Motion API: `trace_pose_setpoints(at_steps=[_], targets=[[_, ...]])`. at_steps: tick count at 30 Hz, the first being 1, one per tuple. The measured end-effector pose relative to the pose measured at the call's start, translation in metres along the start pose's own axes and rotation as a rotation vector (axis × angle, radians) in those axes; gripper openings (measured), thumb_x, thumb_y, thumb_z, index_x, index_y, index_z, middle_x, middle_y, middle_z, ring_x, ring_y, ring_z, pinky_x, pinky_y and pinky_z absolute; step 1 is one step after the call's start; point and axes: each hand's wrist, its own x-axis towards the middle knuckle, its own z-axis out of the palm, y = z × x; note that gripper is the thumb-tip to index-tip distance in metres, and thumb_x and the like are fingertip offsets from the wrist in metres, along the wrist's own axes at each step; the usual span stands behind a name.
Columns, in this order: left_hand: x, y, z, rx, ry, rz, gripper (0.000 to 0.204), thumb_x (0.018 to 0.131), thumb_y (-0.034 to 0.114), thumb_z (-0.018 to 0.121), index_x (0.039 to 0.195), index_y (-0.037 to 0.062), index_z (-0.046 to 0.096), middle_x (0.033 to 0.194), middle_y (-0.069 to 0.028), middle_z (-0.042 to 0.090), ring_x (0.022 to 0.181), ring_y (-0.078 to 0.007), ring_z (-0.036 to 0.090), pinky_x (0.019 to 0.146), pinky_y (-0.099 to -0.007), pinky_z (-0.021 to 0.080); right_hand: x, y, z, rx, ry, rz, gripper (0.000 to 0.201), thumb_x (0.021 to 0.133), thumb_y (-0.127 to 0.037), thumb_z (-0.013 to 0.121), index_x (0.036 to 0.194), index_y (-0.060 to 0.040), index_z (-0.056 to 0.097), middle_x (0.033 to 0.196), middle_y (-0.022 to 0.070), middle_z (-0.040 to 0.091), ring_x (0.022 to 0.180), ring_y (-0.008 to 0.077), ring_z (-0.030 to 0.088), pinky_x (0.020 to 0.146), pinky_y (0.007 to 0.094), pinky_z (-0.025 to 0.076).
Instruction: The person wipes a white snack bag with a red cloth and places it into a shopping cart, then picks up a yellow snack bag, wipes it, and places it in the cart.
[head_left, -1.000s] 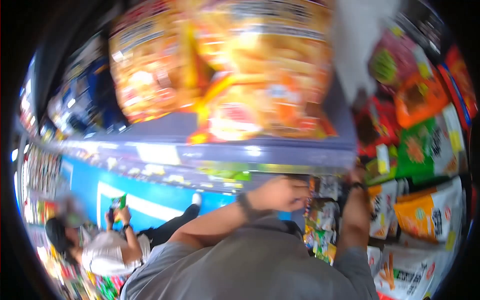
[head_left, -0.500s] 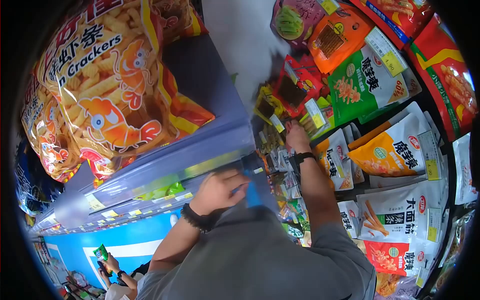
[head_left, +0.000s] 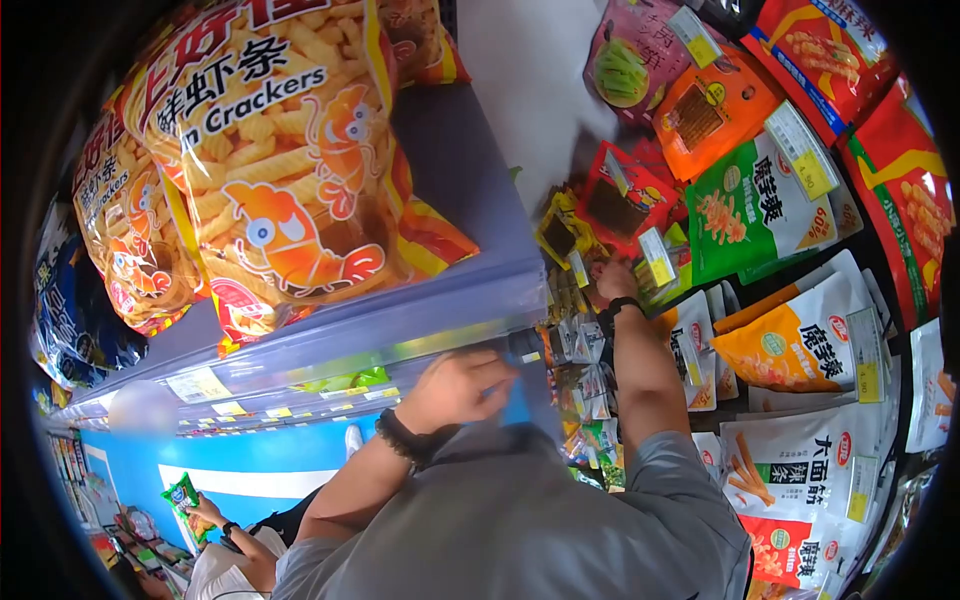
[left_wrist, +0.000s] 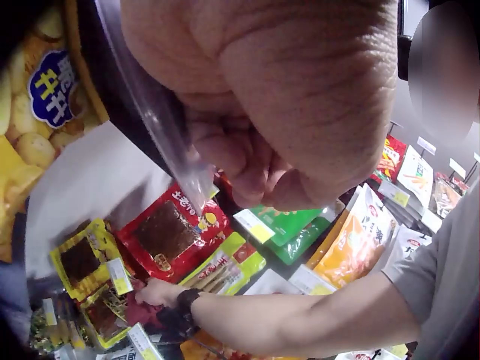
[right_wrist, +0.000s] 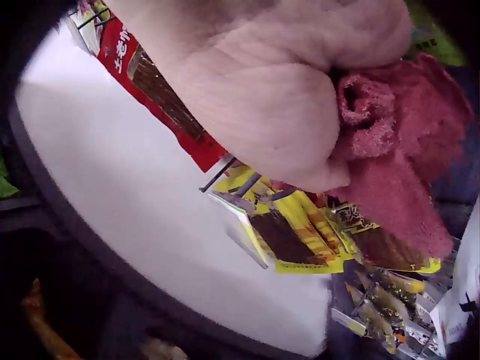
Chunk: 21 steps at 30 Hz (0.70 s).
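Observation:
A dark pink cloth (right_wrist: 405,142) is gripped by my right hand (right_wrist: 262,97), bunched against the palm in the right wrist view. In the head view this right hand (head_left: 612,282) is among hanging snack packs, just below a red pack (head_left: 625,200) and beside a yellow pack (head_left: 566,238). My left hand (head_left: 460,388) hangs in front of the shelf edge, its fingers loosely curled with nothing visible in them. Seen in the left wrist view, the left hand (left_wrist: 277,90) is close to a clear shelf strip (left_wrist: 161,112).
Large shrimp cracker bags (head_left: 290,170) stand on the shelf (head_left: 420,300) at the left. Green (head_left: 745,215), orange and white packs hang at the right with price tags. At lower left, a person (head_left: 235,565) holds a green pack (head_left: 185,500) over the blue floor.
The head view has swung toward the hanging packs, then shifted slightly back. My right hand stays low among the packs, its fingers lying differently; my left hand stays by the shelf edge.

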Motion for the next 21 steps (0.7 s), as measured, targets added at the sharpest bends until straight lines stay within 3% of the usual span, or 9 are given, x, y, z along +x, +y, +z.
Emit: trace_pose_setpoints(at_steps=[1, 4, 7, 10, 12, 16, 18, 21], targets=[[0.001, 0.001, -0.001, 0.005, 0.002, -0.003, 0.016, 0.088, 0.007, 0.073, 0.103, 0.0077, 0.077, 0.091, -0.0092, 0.072, 0.077, -0.0304, 0.071, 0.069, -0.041, 0.061, 0.007, 0.005, 0.002, -0.008, -0.037, -0.018, 0.062, 0.101, -0.033, 0.07, 0.152, -0.0089, 0.044, 0.154, 0.0334, 0.053, 0.13, 0.0476, 0.065, 0.104, 0.0544, 0.056], [0.0, 0.002, 0.001, 0.016, 0.006, -0.018, 0.016, 0.088, 0.007, 0.073, 0.103, 0.0082, 0.077, 0.091, -0.0088, 0.072, 0.077, -0.0303, 0.071, 0.07, -0.0411, 0.061, -0.006, -0.003, -0.011, -0.079, -0.013, 0.001, 0.07, 0.102, -0.032, 0.07, 0.157, -0.0058, 0.036, 0.165, 0.036, 0.037, 0.131, 0.0475, 0.066, 0.107, 0.0529, 0.056], [0.001, 0.0, 0.003, 0.01, 0.039, -0.006, 0.016, 0.087, 0.008, 0.074, 0.103, 0.0085, 0.077, 0.091, -0.0084, 0.071, 0.078, -0.0302, 0.072, 0.072, -0.0417, 0.061, -0.005, -0.006, -0.006, -0.069, -0.001, 0.042, 0.07, 0.102, -0.032, 0.07, 0.158, -0.0051, 0.036, 0.169, 0.0359, 0.03, 0.132, 0.0479, 0.065, 0.108, 0.0533, 0.056], [0.002, 0.002, 0.004, 0.031, 0.057, 0.0, 0.015, 0.087, 0.011, 0.075, 0.101, 0.0085, 0.077, 0.092, -0.0082, 0.07, 0.081, -0.0305, 0.071, 0.074, -0.0429, 0.061, -0.016, -0.011, -0.009, -0.071, 0.074, 0.023, 0.065, 0.104, -0.045, 0.066, 0.15, -0.0047, 0.046, 0.172, 0.037, 0.025, 0.133, 0.0501, 0.064, 0.107, 0.0561, 0.056], [0.0, 0.004, 0.002, 0.05, 0.051, 0.008, 0.014, 0.087, 0.014, 0.075, 0.101, 0.0092, 0.075, 0.092, -0.0083, 0.069, 0.083, -0.0313, 0.071, 0.075, -0.0438, 0.061, -0.018, -0.012, -0.009, -0.056, 0.056, 0.022, 0.062, 0.104, -0.029, 0.067, 0.155, -0.004, 0.042, 0.176, 0.0289, 0.019, 0.134, 0.0514, 0.062, 0.111, 0.0557, 0.054], [-0.001, -0.002, 0.005, 0.013, 0.07, 0.051, 0.014, 0.087, 0.019, 0.072, 0.097, 0.0101, 0.069, 0.092, -0.0095, 0.067, 0.087, -0.0345, 0.071, 0.075, -0.047, 0.059, 0.017, 0.019, 0.019, -0.091, 0.05, -0.167, 0.061, 0.105, -0.034, 0.064, 0.155, -0.0041, 0.044, 0.169, 0.0298, 0.03, 0.134, 0.0494, 0.063, 0.109, 0.0548, 0.054], [-0.005, -0.006, 0.009, -0.043, 0.048, 0.023, 0.016, 0.092, 0.02, 0.071, 0.104, 0.0099, 0.071, 0.095, -0.0124, 0.067, 0.085, -0.0358, 0.07, 0.075, -0.0484, 0.058, 0.038, 0.034, 0.029, -0.119, 0.038, -0.295, 0.061, 0.106, -0.036, 0.062, 0.155, -0.0042, 0.045, 0.166, 0.0303, 0.036, 0.133, 0.0484, 0.063, 0.108, 0.0544, 0.054], [-0.007, -0.005, 0.009, -0.006, 0.07, 0.017, 0.014, 0.092, 0.022, 0.069, 0.097, 0.0091, 0.068, 0.095, -0.013, 0.066, 0.087, -0.0373, 0.07, 0.075, -0.05, 0.057, 0.061, 0.045, 0.04, -0.165, 0.024, -0.463, 0.061, 0.107, -0.039, 0.06, 0.155, -0.0042, 0.047, 0.16, 0.031, 0.044, 0.133, 0.0469, 0.063, 0.106, 0.0538, 0.054]])
